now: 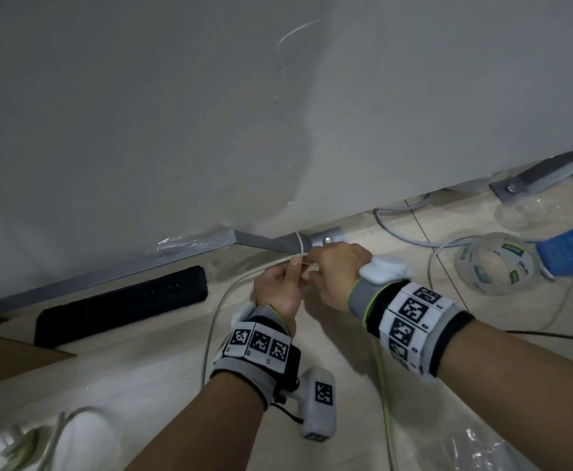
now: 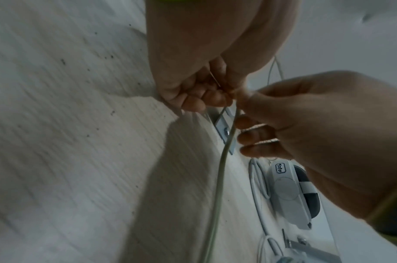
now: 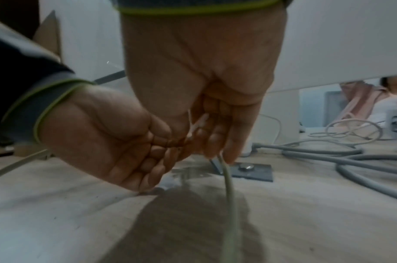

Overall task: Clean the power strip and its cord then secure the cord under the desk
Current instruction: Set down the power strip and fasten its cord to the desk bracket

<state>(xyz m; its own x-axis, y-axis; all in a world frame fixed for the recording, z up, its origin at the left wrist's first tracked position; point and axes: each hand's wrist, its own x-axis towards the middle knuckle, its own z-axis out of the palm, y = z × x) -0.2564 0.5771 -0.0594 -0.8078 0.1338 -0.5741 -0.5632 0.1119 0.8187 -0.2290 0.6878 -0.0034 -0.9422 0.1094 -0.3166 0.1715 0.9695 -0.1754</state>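
Note:
A black power strip (image 1: 122,304) lies on the pale floor beside the grey metal desk foot (image 1: 264,241). Its pale cord (image 1: 210,321) runs across the floor and rises to my hands (image 2: 220,178) (image 3: 229,186). A white zip tie (image 1: 299,244) loops round the desk foot, and its thin tail (image 3: 197,124) passes between my fingers. My left hand (image 1: 293,268) (image 2: 206,99) (image 3: 161,160) and right hand (image 1: 312,263) (image 2: 245,131) (image 3: 215,149) meet just in front of the foot, both pinching the zip tie where the cord ends. The tie's lock is hidden by my fingers.
A clear tape roll (image 1: 492,263) and a blue box (image 1: 570,249) lie on the floor at the right. Grey cables (image 1: 400,229) (image 3: 328,154) run beside them. Cardboard (image 1: 6,358) sits at the left, a white plug (image 1: 16,450) at the bottom left, plastic film (image 1: 475,450) at the bottom right.

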